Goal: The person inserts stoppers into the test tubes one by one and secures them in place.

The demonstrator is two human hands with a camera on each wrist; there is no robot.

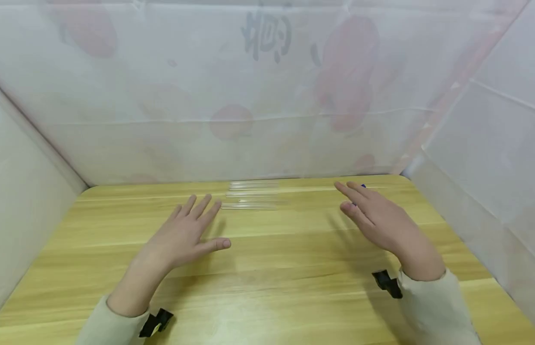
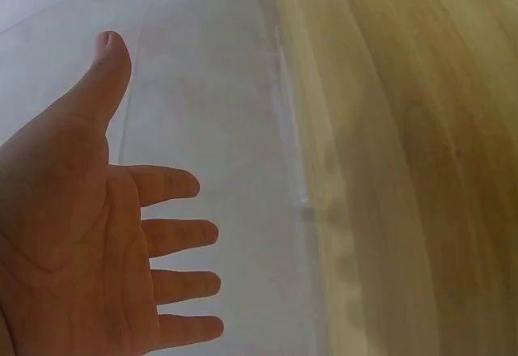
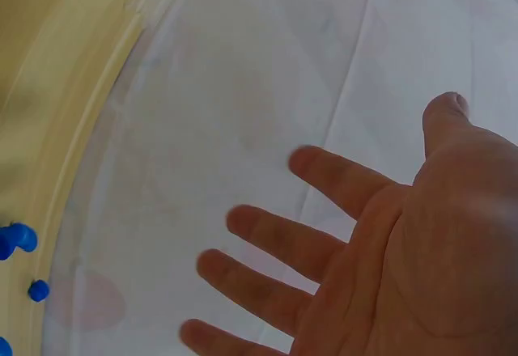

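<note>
Left hand (image 1: 183, 235) and right hand (image 1: 379, 218) hover flat over the wooden desk (image 1: 267, 287), fingers straight and spread, holding nothing. Beyond the left fingertips, clear glass tubes (image 1: 250, 196) lie side by side. Small blue pieces (image 3: 16, 239) sit past the right hand.

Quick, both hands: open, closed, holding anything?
Left hand: open, fingers spread, holding nothing.
Right hand: open, fingers straight, holding nothing.

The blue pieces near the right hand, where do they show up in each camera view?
Head: the blue pieces barely peek out behind the right hand's fingertips, near the table's far edge.
Left wrist: not in it.
Right wrist: the pieces sit at the lower left edge, on the table.
Shared landmark: the wooden table where it meets the white cloth wall.
</note>
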